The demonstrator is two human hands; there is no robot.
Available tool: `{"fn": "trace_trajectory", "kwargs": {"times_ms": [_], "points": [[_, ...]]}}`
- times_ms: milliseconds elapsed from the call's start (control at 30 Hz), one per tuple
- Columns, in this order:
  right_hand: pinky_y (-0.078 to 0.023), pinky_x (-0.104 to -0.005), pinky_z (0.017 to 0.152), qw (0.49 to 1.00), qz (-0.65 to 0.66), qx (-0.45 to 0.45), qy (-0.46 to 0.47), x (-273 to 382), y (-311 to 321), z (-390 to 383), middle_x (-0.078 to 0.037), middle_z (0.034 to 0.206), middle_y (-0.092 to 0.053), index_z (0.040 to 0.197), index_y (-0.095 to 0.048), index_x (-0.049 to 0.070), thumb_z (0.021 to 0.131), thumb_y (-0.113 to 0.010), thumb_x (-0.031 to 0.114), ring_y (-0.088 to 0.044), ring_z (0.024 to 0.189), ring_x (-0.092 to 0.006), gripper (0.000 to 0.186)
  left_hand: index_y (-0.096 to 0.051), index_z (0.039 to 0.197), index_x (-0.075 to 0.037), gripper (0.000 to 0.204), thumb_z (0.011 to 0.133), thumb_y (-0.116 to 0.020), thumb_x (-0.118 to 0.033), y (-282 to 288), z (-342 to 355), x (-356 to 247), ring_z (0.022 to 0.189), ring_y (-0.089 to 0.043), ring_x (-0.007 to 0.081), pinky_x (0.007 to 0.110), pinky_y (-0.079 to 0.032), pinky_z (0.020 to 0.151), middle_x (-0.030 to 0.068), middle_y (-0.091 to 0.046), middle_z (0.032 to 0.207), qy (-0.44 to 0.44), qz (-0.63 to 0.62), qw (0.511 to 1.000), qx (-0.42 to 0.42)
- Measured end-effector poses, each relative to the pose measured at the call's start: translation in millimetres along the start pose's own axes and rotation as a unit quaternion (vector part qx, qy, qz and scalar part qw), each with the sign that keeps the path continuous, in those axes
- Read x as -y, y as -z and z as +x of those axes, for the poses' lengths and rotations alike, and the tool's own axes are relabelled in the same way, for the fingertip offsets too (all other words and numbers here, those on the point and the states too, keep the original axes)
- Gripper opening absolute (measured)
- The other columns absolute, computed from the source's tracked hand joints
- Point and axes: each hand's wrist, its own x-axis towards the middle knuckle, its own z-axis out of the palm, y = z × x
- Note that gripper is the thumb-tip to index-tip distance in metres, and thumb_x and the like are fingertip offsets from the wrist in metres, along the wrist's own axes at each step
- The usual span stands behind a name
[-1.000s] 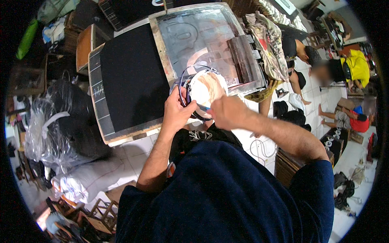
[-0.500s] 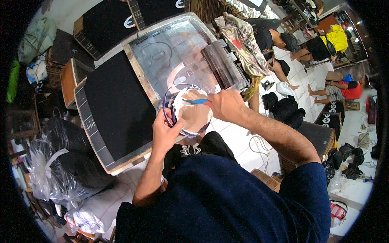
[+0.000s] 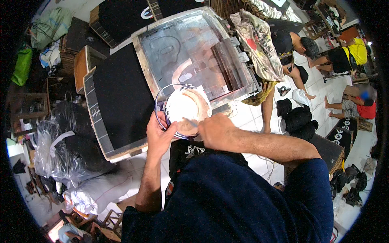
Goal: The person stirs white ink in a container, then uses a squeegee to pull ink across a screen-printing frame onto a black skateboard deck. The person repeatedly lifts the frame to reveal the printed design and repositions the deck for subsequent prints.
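Observation:
My left hand (image 3: 159, 133) holds the side of a small bucket (image 3: 161, 107) with a wire handle, its fingers wrapped round the wall and rim. The bucket is tilted so that its inside shows. White and beige paint (image 3: 185, 104) coats the inside. A blue, narrow spatula (image 3: 190, 122) dips into the paint, and my right hand (image 3: 217, 130) is closed round its upper end. Just beyond the bucket lies a framed printing screen (image 3: 139, 60), with a dark wooden bar (image 3: 227, 67) along its right side.
Black cloth (image 3: 121, 101) covers a board left of the screen. A patterned rag (image 3: 257, 44) hangs at the screen's right. Plastic-wrapped bundles (image 3: 56, 146) stand at the left. On the right, a person in yellow (image 3: 356, 52), one in red (image 3: 367, 109) and one in black (image 3: 283, 46) are nearby.
My right hand has moved down and toward me, bringing the spatula from the bucket's far side to its near side. The bucket is tilted more, and the whole view has shifted.

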Motion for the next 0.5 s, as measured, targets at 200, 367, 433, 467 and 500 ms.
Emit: {"fn": "trace_trajectory", "kwargs": {"times_ms": [200,367,433,467,500], "points": [[-0.059,-0.0488,0.066,0.989,-0.049,-0.096,-0.105,-19,25,-1,-0.016,0.081,-0.074,0.099,-0.074,0.007,0.099,-0.060,0.035,-0.075,0.077,-0.0324,0.032,-0.052,0.098,-0.005,0.028,0.084,-0.075,0.004,-8,-10,1,0.071,-0.045,0.0021,0.020,-0.039,0.059,-0.0049,-0.047,0.081,-0.016,0.000,1.000,-0.016],[-0.059,-0.0525,0.072,0.998,-0.007,0.010,-0.059,-7,9,1,-0.021,0.082,-0.074,0.096,-0.074,0.003,0.089,-0.062,0.021,-0.075,0.078,-0.0391,0.023,-0.052,0.098,-0.005,0.029,0.085,-0.076,0.004,-16,-10,2,0.071,-0.045,0.0020,0.019,-0.038,0.059,-0.0056,-0.048,0.081,-0.022,0.028,0.999,-0.013],[-0.060,-0.0498,0.075,0.999,0.021,-0.001,-0.045,-5,17,2,-0.021,0.085,-0.074,0.099,-0.075,0.001,0.088,-0.066,0.025,-0.076,0.082,-0.0372,0.028,-0.052,0.098,-0.005,0.029,0.085,-0.076,0.003,-19,-10,3,0.070,-0.044,0.0016,0.019,-0.037,0.059,-0.0059,-0.049,0.082,-0.040,0.057,0.998,-0.008],[-0.061,-0.0467,0.076,0.999,0.033,-0.029,-0.016,-7,23,2,-0.021,0.087,-0.075,0.105,-0.075,-0.001,0.088,-0.069,0.030,-0.076,0.085,-0.0348,0.036,-0.052,0.099,-0.005,0.029,0.085,-0.076,0.003,-20,-11,3,0.070,-0.044,0.0015,0.019,-0.037,0.059,-0.0059,-0.048,0.082,-0.048,0.039,0.998,-0.016],[-0.061,-0.0454,0.074,0.993,-0.007,-0.099,-0.057,-15,29,5,-0.019,0.085,-0.075,0.105,-0.074,0.000,0.090,-0.068,0.036,-0.076,0.082,-0.0341,0.039,-0.052,0.099,-0.005,0.029,0.085,-0.076,0.003,-19,-11,3,0.070,-0.044,0.0014,0.019,-0.038,0.060,-0.0060,-0.048,0.082,-0.049,0.031,0.998,-0.022]]}}
